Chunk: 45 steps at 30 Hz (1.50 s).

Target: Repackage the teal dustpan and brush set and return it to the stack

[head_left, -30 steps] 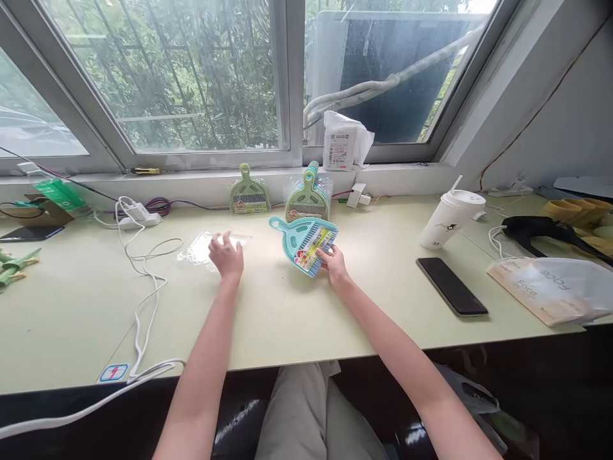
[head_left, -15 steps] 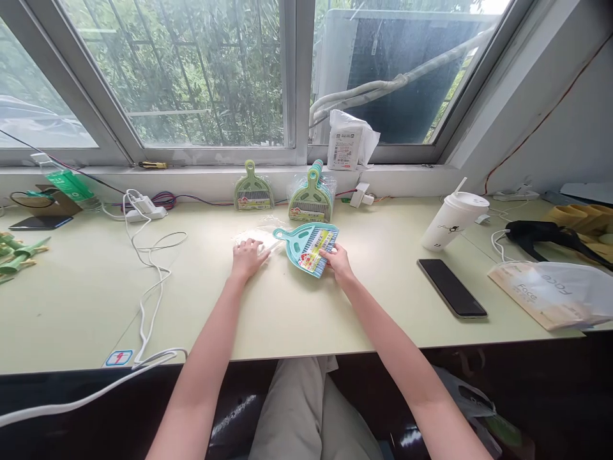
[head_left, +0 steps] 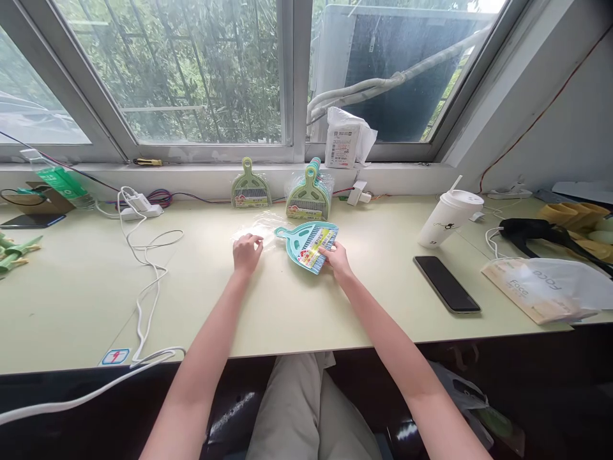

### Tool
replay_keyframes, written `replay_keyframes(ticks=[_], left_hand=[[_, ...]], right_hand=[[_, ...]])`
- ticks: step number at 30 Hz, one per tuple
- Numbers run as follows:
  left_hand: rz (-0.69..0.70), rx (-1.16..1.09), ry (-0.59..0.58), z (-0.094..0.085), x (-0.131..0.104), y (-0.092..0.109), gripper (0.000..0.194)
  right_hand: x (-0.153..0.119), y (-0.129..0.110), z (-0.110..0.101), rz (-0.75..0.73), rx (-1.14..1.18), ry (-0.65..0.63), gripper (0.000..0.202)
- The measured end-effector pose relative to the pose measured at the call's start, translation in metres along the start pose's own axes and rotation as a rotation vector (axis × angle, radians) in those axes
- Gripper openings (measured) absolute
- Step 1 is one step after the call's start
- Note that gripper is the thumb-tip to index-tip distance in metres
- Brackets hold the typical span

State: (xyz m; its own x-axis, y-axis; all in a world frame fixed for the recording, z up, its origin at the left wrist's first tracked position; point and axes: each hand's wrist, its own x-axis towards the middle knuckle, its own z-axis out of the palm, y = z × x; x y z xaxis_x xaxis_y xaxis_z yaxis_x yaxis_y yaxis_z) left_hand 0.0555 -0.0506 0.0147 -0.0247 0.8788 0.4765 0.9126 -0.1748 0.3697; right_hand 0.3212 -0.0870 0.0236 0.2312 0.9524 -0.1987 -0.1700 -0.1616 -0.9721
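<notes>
Turquoise dustpan set [head_left: 301, 241], over the middle of our pale desk [head_left: 287, 313], and our right hand [head_left: 338, 260] clamps it by the bristle end! Our left hand [head_left: 247, 253], apart from the right, curls at a clear plastic wrapper [head_left: 263, 223], gripping or not we can't tell; beyond stand a green dustpan [head_left: 249, 186] and a dustpan stack [head_left: 309, 193].

Left hand [head_left: 246, 255] plus right hand [head_left: 338, 260]: two
Teal dustpan-and-brush set [head_left: 301, 244]: one
Lone green dustpan-and-brush set [head_left: 251, 186]: one
Stack of dustpan-and-brush sets [head_left: 309, 197]: one, its pieces too overlapped to count
Lidded drink cup [head_left: 449, 220]: one
Smartphone beside the cup [head_left: 447, 284]: one
Green-labelled plastic bottle [head_left: 61, 180]: one
Pack printed "Face" [head_left: 527, 292]: one
</notes>
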Motion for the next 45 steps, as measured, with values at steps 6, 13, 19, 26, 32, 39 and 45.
replay_keyframes(ticks=[6, 13, 19, 26, 32, 39, 45], left_hand=[[0.183, -0.057, 0.059, 0.003, -0.017, 0.042, 0.029], [0.041, -0.289, 0.124, -0.003, -0.028, 0.066, 0.044], [-0.414, -1.142, -0.016, -0.003, -0.007, 0.067, 0.079], [-0.313, -1.421, -0.607, 0.019, -0.030, 0.090, 0.073], [-0.318, -1.530, -0.556, 0.026, -0.029, 0.093, 0.067], [-0.362, -1.551, -0.636, 0.019, -0.031, 0.086, 0.073], [-0.332, -1.507, -0.747, 0.020, -0.033, 0.091, 0.074]], right_hand=[[-0.007, 0.006, 0.012, -0.022, 0.095, -0.147, 0.025], [-0.009, 0.009, 0.013, -0.117, 0.234, -0.118, 0.036], [-0.009, 0.010, 0.016, -0.140, 0.290, -0.171, 0.039], [-0.012, 0.011, 0.020, -0.234, 0.370, 0.006, 0.039], [-0.011, 0.010, 0.018, -0.182, 0.404, -0.003, 0.037], [-0.016, 0.011, 0.023, -0.232, 0.303, 0.020, 0.039], [-0.016, 0.009, 0.022, -0.256, 0.322, 0.066, 0.042]])
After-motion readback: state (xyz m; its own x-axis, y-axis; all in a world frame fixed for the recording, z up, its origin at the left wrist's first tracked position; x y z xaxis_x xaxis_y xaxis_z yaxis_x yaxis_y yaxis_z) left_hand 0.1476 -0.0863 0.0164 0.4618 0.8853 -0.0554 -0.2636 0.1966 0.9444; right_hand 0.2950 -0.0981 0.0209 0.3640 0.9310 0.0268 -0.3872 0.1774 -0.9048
